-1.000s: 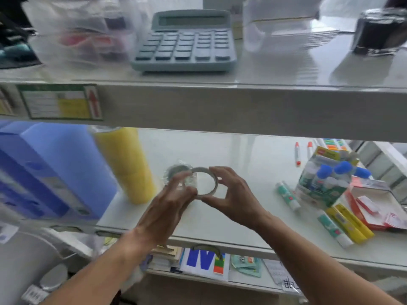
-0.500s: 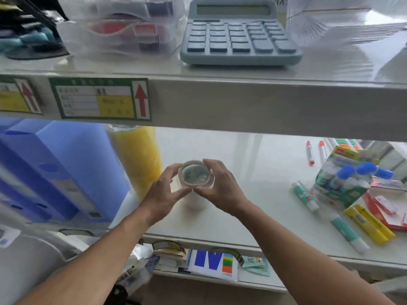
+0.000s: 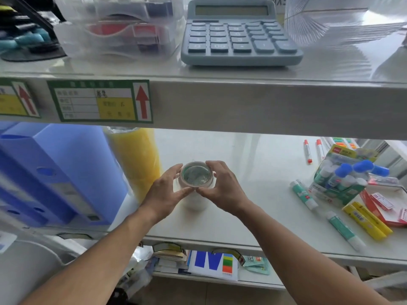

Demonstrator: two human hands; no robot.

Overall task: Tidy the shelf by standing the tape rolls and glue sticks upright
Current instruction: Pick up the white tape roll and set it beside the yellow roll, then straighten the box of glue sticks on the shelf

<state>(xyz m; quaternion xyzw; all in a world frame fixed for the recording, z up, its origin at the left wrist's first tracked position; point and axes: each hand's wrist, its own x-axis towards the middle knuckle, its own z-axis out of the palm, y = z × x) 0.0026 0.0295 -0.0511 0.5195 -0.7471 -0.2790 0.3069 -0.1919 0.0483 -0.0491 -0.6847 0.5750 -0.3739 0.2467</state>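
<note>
A stack of clear tape rolls (image 3: 196, 195) stands upright on the middle shelf (image 3: 253, 216), its open ring facing up. My left hand (image 3: 163, 193) cups its left side and my right hand (image 3: 224, 190) cups its right side, thumbs almost meeting in front of the top roll. A tall yellow tape stack (image 3: 137, 159) stands just to the left. Two green-and-white glue sticks (image 3: 302, 194) (image 3: 344, 231) lie flat at the right, beside a yellow pack (image 3: 366, 220).
Blue file boxes (image 3: 59, 172) fill the shelf's left end. An open box of blue-capped bottles (image 3: 343, 175), red-capped markers (image 3: 306, 150) and a red box (image 3: 383, 205) crowd the right. A calculator (image 3: 237, 34) and clear trays (image 3: 119, 29) sit on the upper shelf.
One second ago both hands held a single tape ring tilted above the shelf. Now that ring lies on top of the stack, and both hands press around it.
</note>
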